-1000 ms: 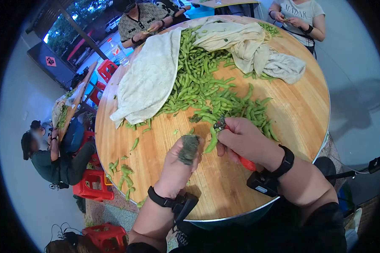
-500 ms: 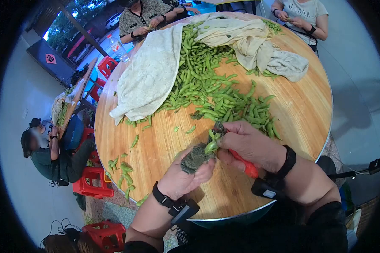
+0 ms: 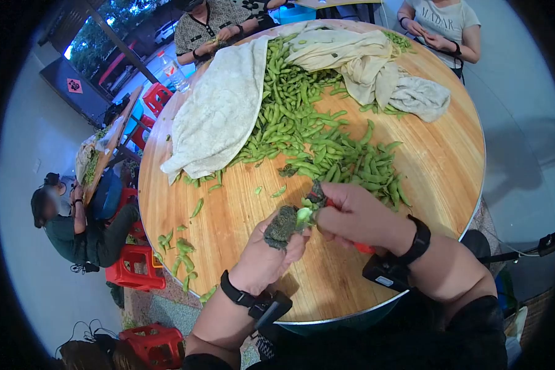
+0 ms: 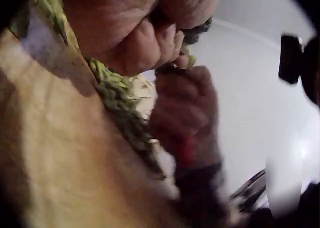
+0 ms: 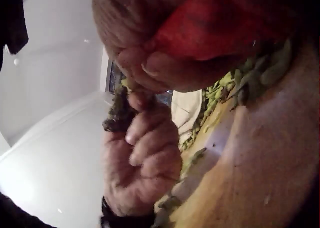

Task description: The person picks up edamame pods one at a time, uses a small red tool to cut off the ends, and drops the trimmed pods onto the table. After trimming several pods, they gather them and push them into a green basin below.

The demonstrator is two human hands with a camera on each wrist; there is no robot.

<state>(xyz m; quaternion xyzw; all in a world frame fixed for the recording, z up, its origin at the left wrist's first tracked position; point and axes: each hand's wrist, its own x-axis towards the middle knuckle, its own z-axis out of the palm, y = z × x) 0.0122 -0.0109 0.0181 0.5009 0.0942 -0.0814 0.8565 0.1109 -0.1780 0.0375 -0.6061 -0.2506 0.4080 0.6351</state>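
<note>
My left hand pinches a split edamame pod, its pale green inside showing. A dark green, rough-looking wrap covers the thumb of that hand. Just to the right, my right hand grips a red-handled tool whose dark tip pokes out above the pod. In the right wrist view the red handle lies in the palm, and the curled left fingers are close below. The tool's working end is mostly hidden, so I cannot tell its kind.
A big heap of edamame pods spreads over the round wooden table. White cloths partly cover it. A few loose pods lie at the left edge. Other people sit around, with red stools at left.
The hands have come together, the left moving slightly right. The pod passed from the right hand's side to the left fingers and now shows split open.
</note>
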